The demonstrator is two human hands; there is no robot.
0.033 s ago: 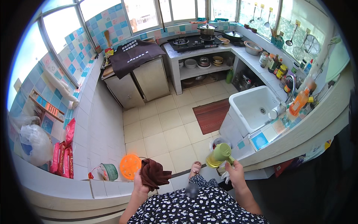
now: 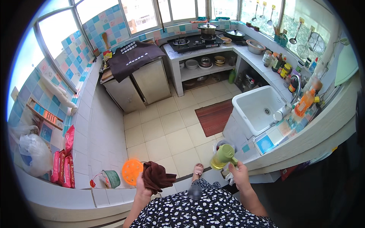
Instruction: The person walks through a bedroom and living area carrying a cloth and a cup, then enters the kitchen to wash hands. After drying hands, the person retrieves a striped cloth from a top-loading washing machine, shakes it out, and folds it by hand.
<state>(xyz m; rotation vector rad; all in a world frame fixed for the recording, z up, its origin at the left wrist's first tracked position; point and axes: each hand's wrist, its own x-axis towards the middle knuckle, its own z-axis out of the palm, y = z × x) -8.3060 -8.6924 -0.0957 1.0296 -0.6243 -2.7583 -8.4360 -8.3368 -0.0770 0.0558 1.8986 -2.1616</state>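
Note:
In my left hand (image 2: 142, 185) is a bunched dark brown cloth (image 2: 157, 177), its folds spilling to the right over my fingers. My right hand (image 2: 239, 175) grips the handle of a green pitcher (image 2: 222, 156) with a lid and a see-through yellowish lower part. The pitcher is tilted and hangs in front of a small bin (image 2: 230, 145) beside the sink's base. A crumpled white cloth or tissue (image 2: 229, 179) shows just under my right hand; whether I hold it I cannot tell.
A step edge runs by my foot (image 2: 198, 169). An orange stool (image 2: 132, 172) and a green basket (image 2: 111, 179) stand left. On the tiled floor lies a red mat (image 2: 215, 118). The white sink (image 2: 243, 99) is right; a gas stove (image 2: 194, 43) is at the back.
The whole view has shifted very slightly. Both hands keep hold of the brown cloth and the green pitcher, in nearly the same places.

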